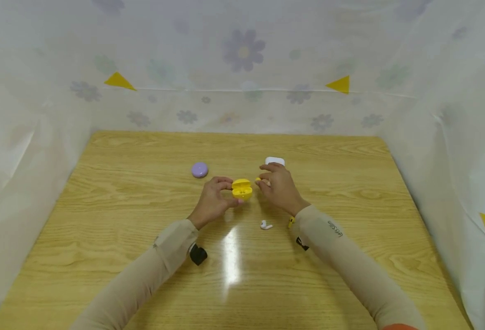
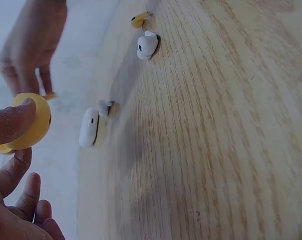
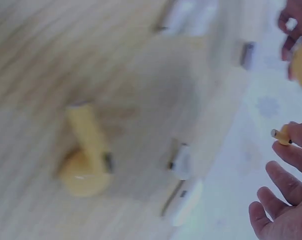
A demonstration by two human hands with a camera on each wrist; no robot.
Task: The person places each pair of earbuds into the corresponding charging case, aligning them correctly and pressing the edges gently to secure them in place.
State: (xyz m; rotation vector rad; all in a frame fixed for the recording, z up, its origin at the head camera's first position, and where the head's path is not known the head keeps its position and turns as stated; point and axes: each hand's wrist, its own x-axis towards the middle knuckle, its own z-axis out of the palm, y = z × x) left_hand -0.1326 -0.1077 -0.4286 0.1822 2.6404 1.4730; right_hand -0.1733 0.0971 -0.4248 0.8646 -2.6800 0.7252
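Note:
My left hand (image 1: 214, 199) grips a yellow earbud case (image 1: 242, 193) between thumb and fingers, above the table. Its lid stands raised, tilted back on the hinge. Just to the right, my right hand (image 1: 282, 189) pinches a yellow earbud (image 3: 284, 135) between thumb and index finger, its other fingers spread. Earbud and case are apart, with a small gap between them. A second yellow earbud (image 3: 86, 155) lies on the table beneath my right wrist, partly covered by the sleeve in the head view. One white earbud (image 1: 264, 225) lies on the table in front of the case.
Behind my right hand sits a white earbud case (image 1: 275, 160), with another white earbud (image 2: 105, 107) beside it. A round purple case (image 1: 199, 170) lies to the left, beyond my left hand. Patterned sheeting (image 1: 242, 110) encloses the wooden table (image 1: 143, 156) at back and sides.

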